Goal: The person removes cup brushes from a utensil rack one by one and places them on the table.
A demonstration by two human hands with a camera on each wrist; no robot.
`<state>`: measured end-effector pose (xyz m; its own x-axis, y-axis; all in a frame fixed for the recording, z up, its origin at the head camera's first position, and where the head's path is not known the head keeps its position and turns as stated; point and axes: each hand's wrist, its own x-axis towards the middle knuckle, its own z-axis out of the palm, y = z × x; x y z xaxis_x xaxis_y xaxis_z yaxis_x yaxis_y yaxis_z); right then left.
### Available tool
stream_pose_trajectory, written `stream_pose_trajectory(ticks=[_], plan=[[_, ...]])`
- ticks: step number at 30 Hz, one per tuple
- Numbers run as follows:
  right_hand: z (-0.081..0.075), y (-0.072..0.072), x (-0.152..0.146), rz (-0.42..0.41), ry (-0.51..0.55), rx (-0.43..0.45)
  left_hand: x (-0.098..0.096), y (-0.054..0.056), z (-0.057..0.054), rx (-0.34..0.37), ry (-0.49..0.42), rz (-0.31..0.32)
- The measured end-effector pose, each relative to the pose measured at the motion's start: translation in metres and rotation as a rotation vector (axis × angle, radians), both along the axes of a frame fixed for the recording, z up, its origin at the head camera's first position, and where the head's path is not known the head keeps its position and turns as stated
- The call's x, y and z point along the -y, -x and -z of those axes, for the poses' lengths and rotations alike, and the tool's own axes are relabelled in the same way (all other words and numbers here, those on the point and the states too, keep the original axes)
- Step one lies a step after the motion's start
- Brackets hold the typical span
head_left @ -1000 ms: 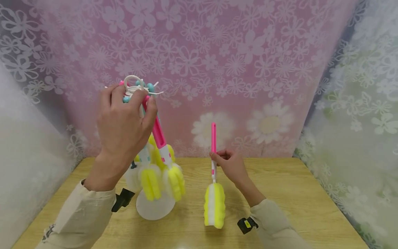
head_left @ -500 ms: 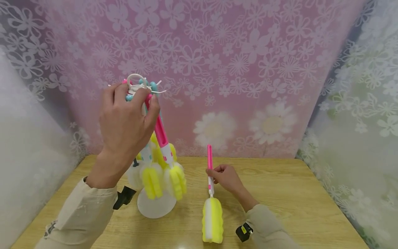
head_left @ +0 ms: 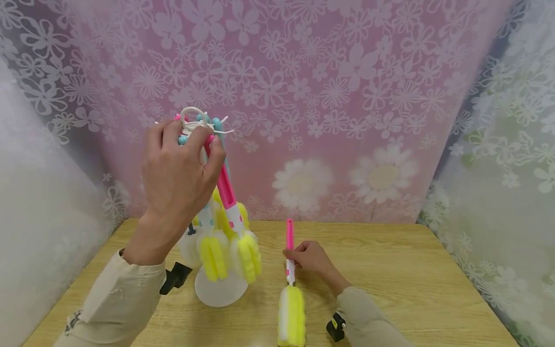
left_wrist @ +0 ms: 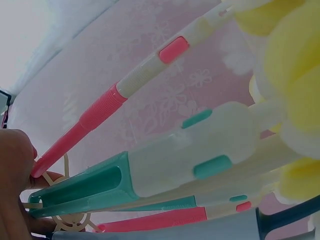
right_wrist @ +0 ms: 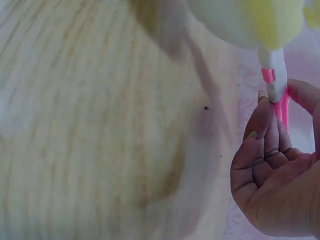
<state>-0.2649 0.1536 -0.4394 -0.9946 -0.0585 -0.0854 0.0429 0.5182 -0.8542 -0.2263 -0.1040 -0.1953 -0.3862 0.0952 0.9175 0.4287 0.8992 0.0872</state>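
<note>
My left hand (head_left: 179,171) grips the top of a white hanging stand (head_left: 193,115) with hooks and a loop. Several sponge bottle brushes hang from it, among them a pink-handled brush (head_left: 225,185) and a teal-handled brush (left_wrist: 85,187). In the left wrist view the fingertips lie at the hook ring (left_wrist: 72,220). My right hand (head_left: 313,260) pinches the handle of another bottle brush (head_left: 291,315), pink and white with a yellow-and-white sponge head pointing toward me. In the right wrist view thumb and fingers hold its handle (right_wrist: 272,90); the sponge head is partly cut off.
The stand's round white base (head_left: 221,289) rests on the wooden table (head_left: 390,289). A pink floral curtain (head_left: 277,96) closes off the back, with pale floral sheets at both sides. A dark grey-blue handle (left_wrist: 165,227) also hangs on the stand.
My right hand has come down and toward me with the bottle brush, slightly leftward. The left hand keeps its hold at the top of the stand.
</note>
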Motion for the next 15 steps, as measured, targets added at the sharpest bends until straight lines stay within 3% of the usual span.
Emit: stream_pose_trajectory(ticks=[10, 15], plan=[[0.012, 0.006, 0.005, -0.009, -0.074, 0.016, -0.002, 0.001, -0.001, -0.050, -0.001, 0.003], [0.014, 0.007, 0.009, -0.026, -0.133, 0.006, -0.001, 0.001, -0.002, -0.023, 0.005, 0.002]])
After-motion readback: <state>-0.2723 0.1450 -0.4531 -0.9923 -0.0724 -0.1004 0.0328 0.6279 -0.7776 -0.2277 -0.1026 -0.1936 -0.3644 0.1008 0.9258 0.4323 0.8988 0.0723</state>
